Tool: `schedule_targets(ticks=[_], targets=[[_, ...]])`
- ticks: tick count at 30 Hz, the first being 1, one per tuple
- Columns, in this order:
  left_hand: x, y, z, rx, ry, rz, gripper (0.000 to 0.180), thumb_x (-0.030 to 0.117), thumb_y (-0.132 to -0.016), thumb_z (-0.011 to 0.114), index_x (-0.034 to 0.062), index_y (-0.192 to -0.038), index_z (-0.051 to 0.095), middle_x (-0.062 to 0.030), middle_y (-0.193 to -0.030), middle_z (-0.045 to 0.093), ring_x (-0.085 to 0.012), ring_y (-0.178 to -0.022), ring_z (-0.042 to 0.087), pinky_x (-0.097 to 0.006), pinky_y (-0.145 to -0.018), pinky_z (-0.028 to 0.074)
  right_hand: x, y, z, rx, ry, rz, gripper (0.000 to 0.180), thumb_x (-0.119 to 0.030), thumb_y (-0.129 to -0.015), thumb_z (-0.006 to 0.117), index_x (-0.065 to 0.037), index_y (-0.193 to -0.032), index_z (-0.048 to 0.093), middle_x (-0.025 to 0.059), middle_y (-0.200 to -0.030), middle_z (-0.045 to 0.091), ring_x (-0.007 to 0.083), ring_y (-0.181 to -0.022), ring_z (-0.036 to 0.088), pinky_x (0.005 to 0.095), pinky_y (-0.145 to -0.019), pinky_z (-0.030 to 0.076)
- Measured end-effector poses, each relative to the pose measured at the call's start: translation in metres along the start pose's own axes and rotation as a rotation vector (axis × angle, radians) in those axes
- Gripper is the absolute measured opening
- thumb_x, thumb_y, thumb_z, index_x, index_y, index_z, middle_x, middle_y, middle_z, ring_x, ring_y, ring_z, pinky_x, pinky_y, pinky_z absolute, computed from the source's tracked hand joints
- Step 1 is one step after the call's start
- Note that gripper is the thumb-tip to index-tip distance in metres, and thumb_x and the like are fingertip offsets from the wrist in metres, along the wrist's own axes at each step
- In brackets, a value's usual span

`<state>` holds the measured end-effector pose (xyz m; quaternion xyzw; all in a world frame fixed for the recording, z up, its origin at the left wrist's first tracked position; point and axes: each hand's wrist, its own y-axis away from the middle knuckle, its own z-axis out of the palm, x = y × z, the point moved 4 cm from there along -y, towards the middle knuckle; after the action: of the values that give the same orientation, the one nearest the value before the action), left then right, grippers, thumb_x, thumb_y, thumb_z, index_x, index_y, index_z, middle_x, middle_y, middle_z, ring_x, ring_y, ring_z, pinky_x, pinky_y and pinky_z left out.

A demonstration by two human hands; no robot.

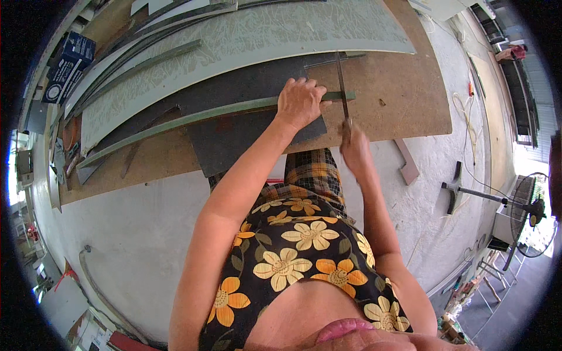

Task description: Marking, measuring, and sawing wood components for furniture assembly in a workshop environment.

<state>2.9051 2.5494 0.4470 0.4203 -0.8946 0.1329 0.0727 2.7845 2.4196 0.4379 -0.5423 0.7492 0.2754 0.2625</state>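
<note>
A long, narrow green strip (231,110) lies across the worktable, and its right end sticks out past my left hand. My left hand (300,104) is closed over the strip near that end and presses it down on a dark flat sheet (252,137). Just to the right, my right hand (355,143) grips the near end of a long tool with a narrow dark blade (342,82). The blade crosses the strip close to its end and points away from me. Its edge is too small to make out, and motion slightly blurs the right hand.
The brown board tabletop (410,99) carries a large pale patterned panel (263,32) beyond the strip. More strips and a dark blue box (69,65) lie at the far left. An angled piece (407,162) is on the floor, and a pedestal fan (527,210) stands at right.
</note>
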Motion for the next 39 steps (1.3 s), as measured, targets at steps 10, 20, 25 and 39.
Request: schedule_targets(ticks=[10,20,25,39], targets=[[0.001,-0.001,0.0,-0.03,-0.005,-0.005,0.037,0.047,-0.084,0.067,0.0116,-0.096,0.071,-0.0067,-0.093,0.067,-0.0246,-0.094,0.063,-0.041,-0.081,0.048,0.024,0.048,0.02,0.068,-0.069,0.009,0.02,-0.013,-0.098,0.045,0.002,-0.107,0.052,0.033,-0.093,0.06,0.0538,-0.094,0.054,0.0533,-0.072,0.046],[0.003,-0.001,-0.003,-0.032,-0.004,-0.015,0.034,0.045,-0.084,0.068,0.013,-0.096,0.07,-0.0056,-0.092,0.066,-0.0238,-0.094,0.063,-0.041,-0.081,0.048,-0.01,0.065,-0.027,0.063,-0.193,0.121,0.025,-0.018,-0.103,0.04,0.003,-0.103,0.055,0.0165,-0.072,0.056,0.0277,-0.061,0.057,0.0382,-0.058,0.045],[0.004,0.001,-0.001,-0.005,-0.015,0.0,0.035,0.045,-0.085,0.068,0.0129,-0.098,0.071,-0.0059,-0.097,0.067,-0.0237,-0.096,0.063,-0.04,-0.083,0.048,-0.002,0.049,-0.01,0.058,-0.102,0.024,0.032,-0.024,-0.104,0.038,0.003,-0.097,0.055,0.0089,-0.06,0.05,0.018,-0.053,0.051,0.0343,-0.053,0.042],[0.002,-0.001,-0.002,0.005,0.011,0.001,0.036,0.046,-0.084,0.067,0.0111,-0.094,0.071,-0.0065,-0.092,0.067,-0.024,-0.094,0.063,-0.04,-0.081,0.047,-0.004,0.038,-0.004,-0.039,-0.101,0.147,0.019,-0.006,-0.098,0.042,0.004,-0.11,0.053,0.0287,-0.103,0.065,0.0451,-0.101,0.062,0.0492,-0.08,0.051]])
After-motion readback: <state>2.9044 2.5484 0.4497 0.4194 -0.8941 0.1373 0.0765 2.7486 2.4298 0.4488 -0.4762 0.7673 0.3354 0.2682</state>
